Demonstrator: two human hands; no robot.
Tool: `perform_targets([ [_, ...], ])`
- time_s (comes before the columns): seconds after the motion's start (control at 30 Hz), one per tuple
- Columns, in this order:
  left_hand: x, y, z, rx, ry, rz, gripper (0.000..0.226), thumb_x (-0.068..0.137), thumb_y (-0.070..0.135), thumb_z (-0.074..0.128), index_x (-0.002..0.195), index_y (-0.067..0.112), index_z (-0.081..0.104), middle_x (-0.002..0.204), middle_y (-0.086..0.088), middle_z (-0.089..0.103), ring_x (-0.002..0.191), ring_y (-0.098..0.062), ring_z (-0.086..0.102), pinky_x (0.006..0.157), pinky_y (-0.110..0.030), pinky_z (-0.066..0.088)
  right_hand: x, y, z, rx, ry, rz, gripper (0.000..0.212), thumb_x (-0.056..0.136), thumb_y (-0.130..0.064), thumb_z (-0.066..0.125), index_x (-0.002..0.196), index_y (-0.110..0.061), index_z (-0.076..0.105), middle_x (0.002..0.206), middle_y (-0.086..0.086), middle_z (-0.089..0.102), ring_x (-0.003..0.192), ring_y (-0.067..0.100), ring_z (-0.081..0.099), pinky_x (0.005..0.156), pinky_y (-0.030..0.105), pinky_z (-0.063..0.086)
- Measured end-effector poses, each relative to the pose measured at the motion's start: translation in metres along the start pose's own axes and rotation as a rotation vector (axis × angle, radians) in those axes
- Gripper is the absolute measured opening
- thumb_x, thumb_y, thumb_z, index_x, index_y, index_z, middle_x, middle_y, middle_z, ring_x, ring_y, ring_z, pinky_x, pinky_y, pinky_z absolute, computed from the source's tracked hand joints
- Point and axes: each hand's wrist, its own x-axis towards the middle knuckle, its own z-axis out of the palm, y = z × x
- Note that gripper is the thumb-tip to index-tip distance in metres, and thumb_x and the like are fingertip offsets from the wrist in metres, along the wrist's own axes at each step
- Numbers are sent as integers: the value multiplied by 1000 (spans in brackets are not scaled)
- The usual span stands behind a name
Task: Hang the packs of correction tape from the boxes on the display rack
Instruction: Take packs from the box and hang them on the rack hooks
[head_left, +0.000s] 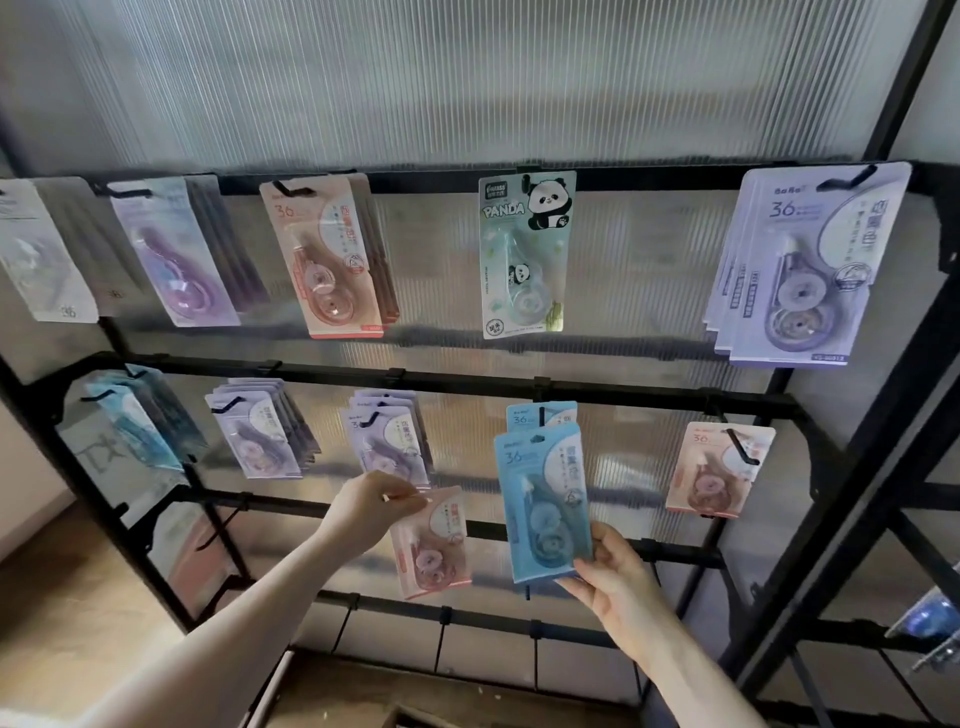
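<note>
The right hand (610, 574) gripped a blue pack (543, 499) by its lower edge; the left hand (371, 506) pinched a pink pack (434, 543) against the display rack (467, 384).

Top rail, left end of the display rack (467, 382): white pack (39, 260) cut off by the frame's left edge, print blurred beyond a "36". Purple pack (176, 260) next to it smeared, label unreadable. Teal packs (137, 421) at the left end of the second rail too blurred to read.

Left hand (371, 512) covers the top corner of the pink pack (434, 543); hang hole not visible. Right hand (615, 574) fingers hide the bottom right corner of the blue pack (543, 499), which covers most of the blue pack behind it (543, 413).

Bottom right: blue item (930, 623) cut by the frame edge, can't identify. Rack's lower rails run out of frame.
</note>
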Motion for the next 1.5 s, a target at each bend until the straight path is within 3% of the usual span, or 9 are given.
perform_targets([
  [0.13,3,-3,3,2,-21,7,12,84,27,67,88,19,74,71,17,62,58,5,56,48,-6,37,6,4,-4,5,93,-47,26,90,13,42,106,-3,54,101,14,67,93,25,68,74,33,58],
  [0.4,7,-2,7,45,-29,14,15,85,28,65,92,18,73,73,18,58,65,2,53,50,-9,34,15,15,-10,-205,183,-151,20,90,9,47,104,-3,56,105,14,66,97,21,66,80,30,56],
  [0.53,8,-3,9,60,-36,29,16,85,29,65,94,17,73,78,13,60,65,4,52,52,-8,36,20,22,-13,-203,215,-166,21,90,9,46,103,-4,56,106,14,65,100,23,64,77,27,56],
  [0.63,8,-4,9,64,-27,34,16,85,29,65,94,17,73,82,10,61,67,4,52,55,-9,36,27,22,-15,-211,222,-165,20,91,8,47,105,-3,55,108,15,64,103,24,63,83,31,55],
  [0.8,9,-7,9,71,-12,71,13,85,26,65,90,16,71,81,11,62,74,-7,59,59,-9,37,41,17,-13,-271,272,-165,16,91,5,48,104,-4,55,108,15,62,102,22,62,86,33,50],
  [0.93,9,-6,10,69,-24,128,12,85,25,66,90,15,70,79,12,62,69,3,55,58,-8,39,55,13,-7,-305,329,-170,15,92,3,48,104,-5,54,103,12,61,97,20,62,85,32,50],
  [1.1,7,-3,11,38,-34,171,11,84,22,67,90,13,71,78,15,60,66,7,53,61,-6,41,72,8,-1,-360,400,-159,14,92,4,48,90,-8,54,100,12,59,93,20,60,87,34,50],
  [1.23,6,-2,11,34,-38,195,11,84,21,67,91,13,70,77,14,59,66,15,54,62,-6,41,81,7,0,-400,426,-143,12,93,1,48,98,-8,53,103,10,57,96,20,58,85,32,50],
  [1.5,7,-3,10,20,-19,186,10,82,23,69,90,16,71,75,17,60,65,4,55,60,-7,42,93,5,-2,-460,431,-134,12,93,1,49,102,-6,54,105,11,57,98,22,57,83,31,49],
])
